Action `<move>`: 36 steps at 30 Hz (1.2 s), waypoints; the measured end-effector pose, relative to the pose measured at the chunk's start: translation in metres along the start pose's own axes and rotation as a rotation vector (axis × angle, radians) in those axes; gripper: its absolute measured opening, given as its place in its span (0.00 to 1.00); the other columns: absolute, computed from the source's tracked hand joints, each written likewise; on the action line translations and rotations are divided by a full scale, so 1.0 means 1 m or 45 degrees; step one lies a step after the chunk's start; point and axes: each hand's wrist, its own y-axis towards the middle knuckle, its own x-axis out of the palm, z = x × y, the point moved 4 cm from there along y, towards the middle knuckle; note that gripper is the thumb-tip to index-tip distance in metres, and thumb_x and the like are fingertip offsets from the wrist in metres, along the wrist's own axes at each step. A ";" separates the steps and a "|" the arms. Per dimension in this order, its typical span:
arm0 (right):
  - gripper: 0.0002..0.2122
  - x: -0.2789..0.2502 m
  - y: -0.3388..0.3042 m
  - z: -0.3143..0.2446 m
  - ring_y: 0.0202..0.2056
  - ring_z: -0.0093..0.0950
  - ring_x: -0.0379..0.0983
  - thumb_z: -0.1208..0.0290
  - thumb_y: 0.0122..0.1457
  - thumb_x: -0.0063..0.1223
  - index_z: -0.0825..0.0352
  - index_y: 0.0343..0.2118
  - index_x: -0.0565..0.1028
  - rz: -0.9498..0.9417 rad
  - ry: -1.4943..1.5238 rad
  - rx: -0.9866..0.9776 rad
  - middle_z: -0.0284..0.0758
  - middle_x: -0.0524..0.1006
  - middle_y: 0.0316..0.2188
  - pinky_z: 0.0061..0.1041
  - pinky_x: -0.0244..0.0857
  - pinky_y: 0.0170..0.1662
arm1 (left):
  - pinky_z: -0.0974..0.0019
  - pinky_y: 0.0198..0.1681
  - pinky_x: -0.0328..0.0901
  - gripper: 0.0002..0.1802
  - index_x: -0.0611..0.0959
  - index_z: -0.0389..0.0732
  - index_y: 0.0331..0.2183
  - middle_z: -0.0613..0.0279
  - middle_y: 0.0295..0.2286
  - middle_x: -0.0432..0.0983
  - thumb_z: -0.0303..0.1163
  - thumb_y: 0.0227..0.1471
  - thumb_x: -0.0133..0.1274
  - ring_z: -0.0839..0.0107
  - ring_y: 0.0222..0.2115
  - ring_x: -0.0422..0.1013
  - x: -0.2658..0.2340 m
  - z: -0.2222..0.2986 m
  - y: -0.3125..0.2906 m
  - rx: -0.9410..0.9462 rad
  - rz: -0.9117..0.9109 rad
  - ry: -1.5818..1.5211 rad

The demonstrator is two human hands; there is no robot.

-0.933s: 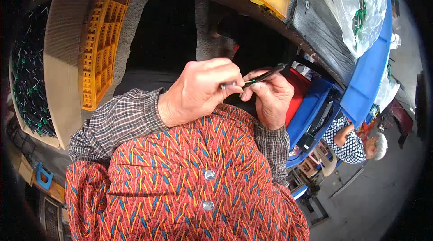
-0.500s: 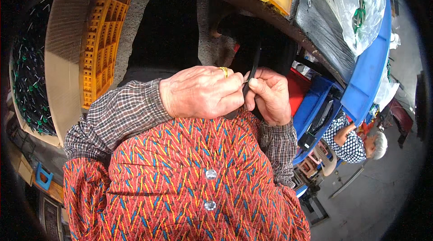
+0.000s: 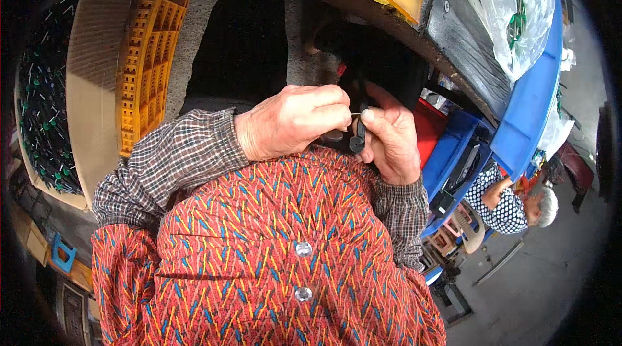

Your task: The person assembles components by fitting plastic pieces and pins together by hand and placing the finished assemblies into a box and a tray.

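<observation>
In front of my lap, both hands work close together. My right hand (image 3: 394,138) grips a slim black part (image 3: 357,143), its thumb pressed along the side and a blunt, angular end pointing down toward me. My left hand (image 3: 295,119) is closed in a pinch, and a thin, pale pin (image 3: 354,113) bridges from its fingertips to the black part. Another dark, rounded piece (image 3: 334,135) shows under the left fingers; whether that hand holds it I cannot tell.
At left stand a cardboard box (image 3: 97,100) of black and green thin parts and a yellow plastic crate (image 3: 152,67). A worn table edge (image 3: 369,9) curves across the top. Blue bins (image 3: 453,151) and a clear bag (image 3: 512,15) are at right. A person (image 3: 505,203) sits farther right.
My hands have turned slightly, and the black part's blunt end now shows below the right thumb. The left fingertips have drawn back a little, exposing the thin pin.
</observation>
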 end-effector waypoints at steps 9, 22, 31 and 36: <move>0.16 0.000 -0.008 -0.007 0.19 0.19 0.69 0.81 0.57 0.50 0.76 0.49 0.67 0.191 -0.244 -0.479 0.36 0.74 0.26 0.17 0.64 0.23 | 0.73 0.26 0.69 0.05 0.78 0.32 0.32 0.56 0.29 0.75 0.18 0.48 0.55 0.72 0.24 0.74 -0.001 -0.008 -0.007 -0.572 0.059 -0.332; 0.05 0.000 -0.007 -0.011 0.20 0.16 0.66 0.79 0.51 0.58 0.71 0.31 0.77 0.206 -0.824 -0.740 0.31 0.73 0.23 0.17 0.58 0.22 | 0.76 0.24 0.66 0.02 0.77 0.31 0.31 0.61 0.26 0.75 0.19 0.51 0.53 0.79 0.21 0.72 -0.006 0.001 -0.005 -0.508 0.210 -0.488; 0.07 0.001 -0.004 -0.004 0.22 0.15 0.61 0.73 0.52 0.60 0.72 0.30 0.76 0.173 -0.661 -0.602 0.28 0.69 0.20 0.17 0.55 0.24 | 0.75 0.26 0.67 0.03 0.78 0.31 0.32 0.63 0.27 0.74 0.20 0.53 0.52 0.79 0.23 0.72 -0.005 0.000 -0.010 -0.696 0.206 -0.717; 0.07 0.001 -0.002 -0.004 0.20 0.15 0.60 0.73 0.52 0.59 0.72 0.30 0.77 0.117 -0.834 -0.709 0.28 0.68 0.20 0.18 0.54 0.23 | 0.75 0.28 0.68 0.05 0.78 0.31 0.34 0.63 0.27 0.74 0.22 0.54 0.52 0.78 0.24 0.72 -0.005 -0.004 -0.015 -0.771 0.251 -0.870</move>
